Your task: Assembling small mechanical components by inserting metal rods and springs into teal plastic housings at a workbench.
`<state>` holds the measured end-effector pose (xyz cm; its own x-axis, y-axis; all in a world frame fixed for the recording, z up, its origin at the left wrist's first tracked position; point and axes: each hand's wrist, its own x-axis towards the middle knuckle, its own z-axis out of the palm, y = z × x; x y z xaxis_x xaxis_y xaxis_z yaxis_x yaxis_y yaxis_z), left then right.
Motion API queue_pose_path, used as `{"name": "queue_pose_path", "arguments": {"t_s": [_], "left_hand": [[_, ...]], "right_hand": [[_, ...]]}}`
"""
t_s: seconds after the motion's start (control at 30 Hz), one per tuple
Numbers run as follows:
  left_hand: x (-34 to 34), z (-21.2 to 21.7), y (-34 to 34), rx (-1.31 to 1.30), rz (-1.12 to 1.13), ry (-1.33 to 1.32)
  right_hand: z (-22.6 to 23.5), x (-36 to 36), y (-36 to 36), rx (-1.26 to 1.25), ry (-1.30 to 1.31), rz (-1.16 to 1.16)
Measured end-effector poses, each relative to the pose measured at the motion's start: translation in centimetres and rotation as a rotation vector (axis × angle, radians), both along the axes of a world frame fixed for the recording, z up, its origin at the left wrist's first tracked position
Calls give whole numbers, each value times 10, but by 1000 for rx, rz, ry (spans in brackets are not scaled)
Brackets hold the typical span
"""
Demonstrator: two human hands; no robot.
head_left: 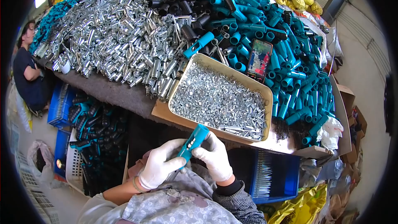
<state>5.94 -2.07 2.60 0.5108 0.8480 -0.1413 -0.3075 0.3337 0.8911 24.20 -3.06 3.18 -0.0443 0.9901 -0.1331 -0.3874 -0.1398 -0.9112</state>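
Note:
Both my hands, in white gloves, hold one teal plastic tubular handle [198, 136] in front of my body, tilted with its open round end up and to the right. My left hand [159, 164] grips its lower part between thumb and fingers. Around the upper part my right hand [215, 157] is closed, with the thumb along its side. Small pale marks or slots show on the handle's face. Just beyond my hands stands a cream tray [222, 67] full of small shiny metal pieces [215, 99].
Silver metal tubes [120, 37] heap on the table to the left, teal tubes [290, 79] to the right. A phone [260, 60] leans among the teal tubes. Blue bins [286, 178] and a white basket [74, 161] stand below. A person [28, 74] sits at the far left.

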Motion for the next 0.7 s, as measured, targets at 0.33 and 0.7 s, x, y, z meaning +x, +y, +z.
{"name": "queue_pose_path", "arguments": {"t_s": [0.33,0.7], "left_hand": [[-3,-6,14,-315,-232,-429],[-18,-24,20,-412,-201,-437]], "right_hand": [[51,34,33,404,-1037,195],[52,194,155,225,-2297,-305]]}}
